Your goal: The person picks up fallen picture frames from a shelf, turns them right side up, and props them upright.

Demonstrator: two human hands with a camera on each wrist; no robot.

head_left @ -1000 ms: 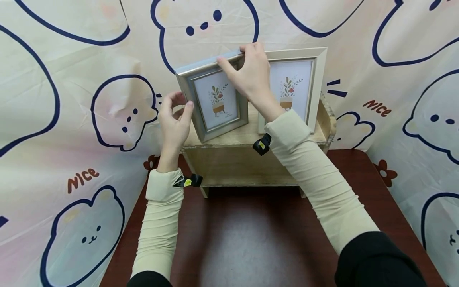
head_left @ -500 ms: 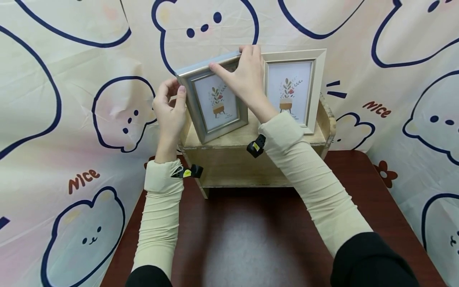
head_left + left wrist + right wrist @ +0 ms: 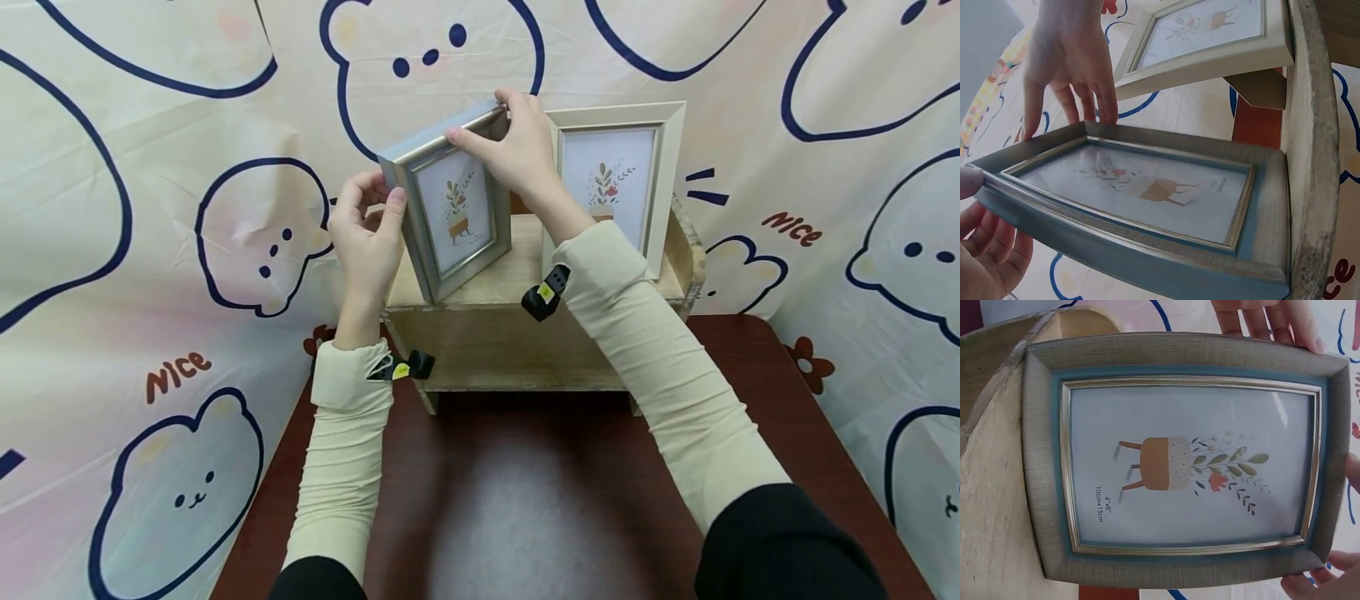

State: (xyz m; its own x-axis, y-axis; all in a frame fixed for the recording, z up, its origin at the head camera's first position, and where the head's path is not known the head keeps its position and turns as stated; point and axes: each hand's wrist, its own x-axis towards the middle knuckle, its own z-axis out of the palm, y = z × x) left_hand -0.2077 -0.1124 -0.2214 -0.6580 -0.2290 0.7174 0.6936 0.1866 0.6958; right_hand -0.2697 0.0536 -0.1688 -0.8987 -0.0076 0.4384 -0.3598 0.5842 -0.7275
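A silver-grey picture frame (image 3: 457,208) with a potted-plant print stands at an angle on the left part of a small wooden shelf (image 3: 525,350). My right hand (image 3: 525,154) pinches its top right corner, thumb on the front and fingers behind. At the upper left edge, my left hand (image 3: 371,229) holds the frame, its thumb toward the front. The left wrist view shows the frame's blue outer side, with my left fingers (image 3: 997,250) under it. In the right wrist view the print (image 3: 1160,462) reads 4"x6", and the frame's lower edge meets the shelf board (image 3: 997,506).
To the right, a cream picture frame (image 3: 670,167) with the same print stands on the shelf, partly behind my right arm; its back prop (image 3: 1257,87) shows in the left wrist view. The shelf stands on a dark red table (image 3: 510,500) before a bear-patterned cloth (image 3: 262,225).
The silver-grey frame has turned to face more to the right, showing more of its left side. My left hand went up along its left edge, then shifted right with it.
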